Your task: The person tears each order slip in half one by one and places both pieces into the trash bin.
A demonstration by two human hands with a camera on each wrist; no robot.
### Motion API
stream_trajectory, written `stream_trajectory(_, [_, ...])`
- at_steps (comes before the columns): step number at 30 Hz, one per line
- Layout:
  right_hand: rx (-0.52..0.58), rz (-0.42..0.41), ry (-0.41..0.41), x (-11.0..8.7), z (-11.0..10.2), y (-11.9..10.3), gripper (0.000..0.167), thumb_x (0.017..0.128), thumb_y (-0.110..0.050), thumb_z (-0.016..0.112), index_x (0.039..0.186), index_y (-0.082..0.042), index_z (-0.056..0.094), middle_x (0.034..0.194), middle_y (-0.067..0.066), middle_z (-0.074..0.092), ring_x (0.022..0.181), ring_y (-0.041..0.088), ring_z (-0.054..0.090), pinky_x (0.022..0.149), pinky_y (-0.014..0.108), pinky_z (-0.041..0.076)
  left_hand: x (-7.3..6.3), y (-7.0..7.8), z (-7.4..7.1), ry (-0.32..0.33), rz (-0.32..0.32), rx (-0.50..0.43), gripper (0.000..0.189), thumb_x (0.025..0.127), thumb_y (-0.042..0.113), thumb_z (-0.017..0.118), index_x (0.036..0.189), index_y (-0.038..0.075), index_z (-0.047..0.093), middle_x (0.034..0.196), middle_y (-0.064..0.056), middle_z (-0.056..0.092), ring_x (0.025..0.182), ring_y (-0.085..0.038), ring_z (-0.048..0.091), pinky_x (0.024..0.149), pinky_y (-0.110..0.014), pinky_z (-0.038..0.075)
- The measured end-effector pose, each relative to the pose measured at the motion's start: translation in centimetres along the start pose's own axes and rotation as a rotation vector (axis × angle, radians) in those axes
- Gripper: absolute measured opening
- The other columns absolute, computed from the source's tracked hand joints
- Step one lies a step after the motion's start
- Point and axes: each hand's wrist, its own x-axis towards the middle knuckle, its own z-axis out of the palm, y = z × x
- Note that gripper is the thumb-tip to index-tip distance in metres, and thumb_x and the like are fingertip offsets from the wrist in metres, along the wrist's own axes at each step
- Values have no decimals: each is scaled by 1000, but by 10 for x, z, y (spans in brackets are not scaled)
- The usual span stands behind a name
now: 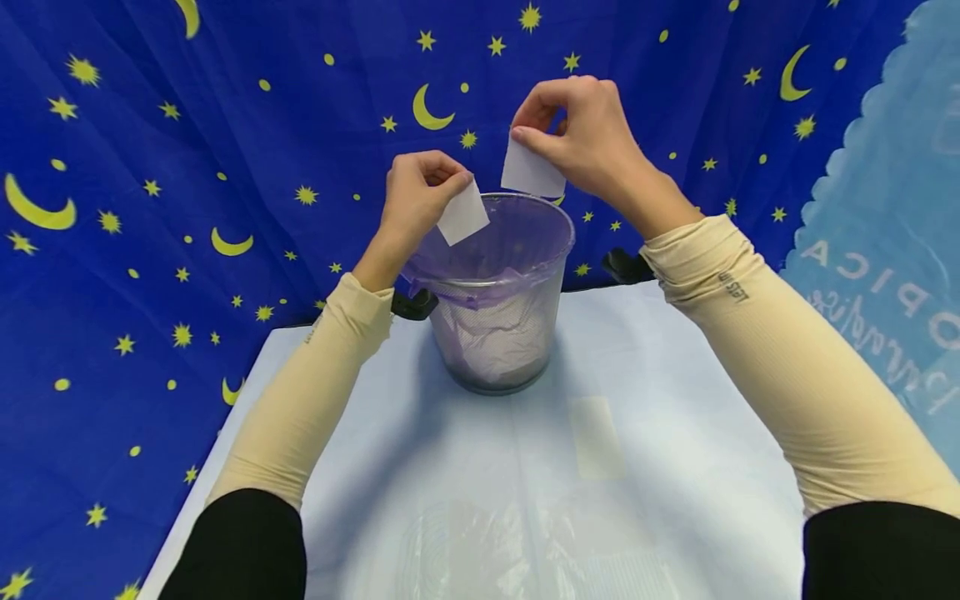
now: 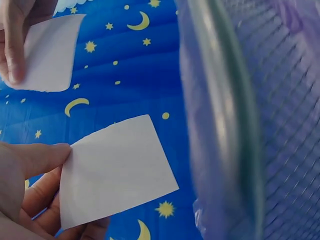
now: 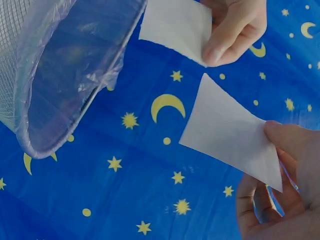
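Note:
A silver mesh wastebasket [image 1: 498, 333] lined with a thin purple bag [image 1: 457, 258] stands near the table's far edge. Over the left of its rim, my left hand [image 1: 420, 196] pinches a small white piece of paper [image 1: 463, 215] between thumb and fingers. My right hand [image 1: 588, 133], higher and to the right, pinches another white piece of paper [image 1: 531, 171] above the back of the rim. In the left wrist view the left paper [image 2: 117, 172] hangs beside the rim. The right wrist view shows the right paper [image 3: 232, 132] by the thumb, apart from the bin.
The bin stands on a pale table [image 1: 495, 467]. A faint yellowish rectangle [image 1: 596, 437] lies on it, and glossy transparent material [image 1: 510, 542] covers the near part. A dark blue curtain [image 1: 262, 125] with yellow moons and stars hangs behind; a light blue cloth [image 1: 892, 208] hangs at right.

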Motion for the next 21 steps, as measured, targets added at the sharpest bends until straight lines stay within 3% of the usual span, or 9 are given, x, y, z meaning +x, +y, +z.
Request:
stream_trajectory(5, [-21, 73, -42, 3, 5, 12, 23, 102, -29, 71, 111, -10, 81, 106, 5, 78, 92, 8, 63, 79, 19, 51, 5, -4, -6, -11, -40, 12, 13, 95, 19, 80, 97, 6, 82, 85, 2, 73, 78, -10, 66, 70, -26, 49])
stream_trajectory(11, [14, 78, -33, 4, 14, 22, 21, 101, -27, 73, 108, -9, 81, 104, 6, 79, 90, 9, 65, 77, 18, 50, 6, -11, -10, -13, -71, 4, 12, 95, 19, 80, 96, 7, 81, 82, 5, 72, 77, -10, 65, 69, -26, 48])
stream_trajectory(21, [-29, 98, -55, 4, 17, 35, 21, 102, -28, 72, 107, -10, 81, 103, 7, 79, 89, 9, 63, 76, 18, 47, 7, -14, -16, 2, -55, 13, 12, 95, 19, 79, 96, 7, 82, 80, 7, 71, 77, -10, 63, 70, -25, 47])
